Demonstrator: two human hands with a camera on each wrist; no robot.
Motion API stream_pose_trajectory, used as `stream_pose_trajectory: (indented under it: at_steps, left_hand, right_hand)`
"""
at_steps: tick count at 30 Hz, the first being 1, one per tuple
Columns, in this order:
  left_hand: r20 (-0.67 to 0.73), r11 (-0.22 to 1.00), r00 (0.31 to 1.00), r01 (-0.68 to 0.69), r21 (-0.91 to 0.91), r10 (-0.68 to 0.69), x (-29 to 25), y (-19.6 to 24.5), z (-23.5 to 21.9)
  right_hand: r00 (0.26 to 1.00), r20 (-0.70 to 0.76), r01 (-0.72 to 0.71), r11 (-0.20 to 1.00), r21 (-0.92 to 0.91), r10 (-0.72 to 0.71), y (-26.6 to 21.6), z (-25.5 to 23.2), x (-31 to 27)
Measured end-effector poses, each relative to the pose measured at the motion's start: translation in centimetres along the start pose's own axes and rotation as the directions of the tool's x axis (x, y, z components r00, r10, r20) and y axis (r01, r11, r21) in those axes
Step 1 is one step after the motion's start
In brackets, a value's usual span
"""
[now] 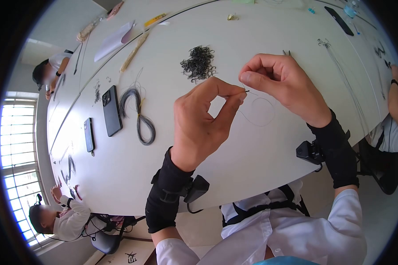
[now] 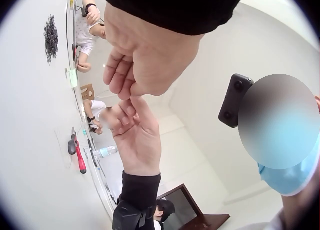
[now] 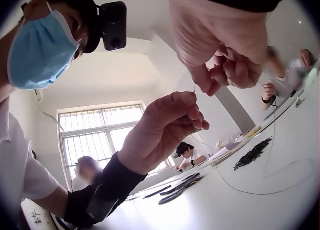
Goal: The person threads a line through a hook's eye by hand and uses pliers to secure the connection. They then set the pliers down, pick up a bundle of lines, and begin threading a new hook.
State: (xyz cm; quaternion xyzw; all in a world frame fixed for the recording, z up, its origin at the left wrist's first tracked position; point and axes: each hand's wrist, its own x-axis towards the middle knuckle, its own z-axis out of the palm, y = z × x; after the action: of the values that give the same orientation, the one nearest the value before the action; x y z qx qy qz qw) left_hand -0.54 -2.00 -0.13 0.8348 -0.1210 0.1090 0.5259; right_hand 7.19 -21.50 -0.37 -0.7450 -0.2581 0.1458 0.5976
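My left hand (image 1: 203, 117) pinches a small dark fish hook (image 1: 247, 91) between thumb and index fingertip, over the table. In the right wrist view, the thin tip of the hook (image 3: 194, 89) pokes up from those fingertips. Just to the right, my right hand (image 1: 289, 84) pinches a thin clear fishing line with thumb and index finger, its other fingers curled. From the fingertips the fishing line (image 3: 245, 192) hangs in a loose loop. Beyond the hands lies a pile of black fish hooks (image 1: 197, 63).
Left on the table (image 1: 119, 176) are a tied bundle of grey line (image 1: 147, 132), a large dark phone (image 1: 112, 110) and a smaller phone (image 1: 89, 134). A red-handled tool (image 2: 80, 157) shows in the left wrist view. Long wires (image 1: 347, 79) lie at right. Other people sit around the table.
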Motion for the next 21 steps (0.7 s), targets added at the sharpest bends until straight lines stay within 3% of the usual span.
stream_pose_trajectory:
  at_steps: [8,11,14,17,21]
  left_hand:
    - [-0.056,1.0,0.998,-0.019,0.01,0.019,0.2,-0.3,0.2]
    - [-0.071,1.0,0.997,-0.017,-0.025,0.015,0.2,-0.5,0.3]
    - [-0.112,0.999,0.994,0.014,-0.035,-0.018,0.2,-0.6,0.4]
    - [-0.114,0.999,0.993,0.035,-0.038,-0.039,0.2,-0.2,0.4]
    - [-0.138,1.0,0.99,0.026,-0.01,-0.027,0.2,-0.4,0.5]
  right_hand:
    - [0.97,0.106,-0.232,0.963,0.137,0.219,-0.5,1.0,-1.1]
    - [0.979,0.142,-0.177,0.96,0.215,0.149,0.4,1.4,-1.7]
    - [0.99,-0.047,-0.113,0.938,0.328,0.135,0.0,2.6,-2.2]
    - [0.993,-0.013,-0.098,0.897,0.43,0.115,-0.7,2.6,-1.9]
    - [0.993,0.051,-0.117,0.925,0.361,0.105,-0.5,2.3,-1.5]
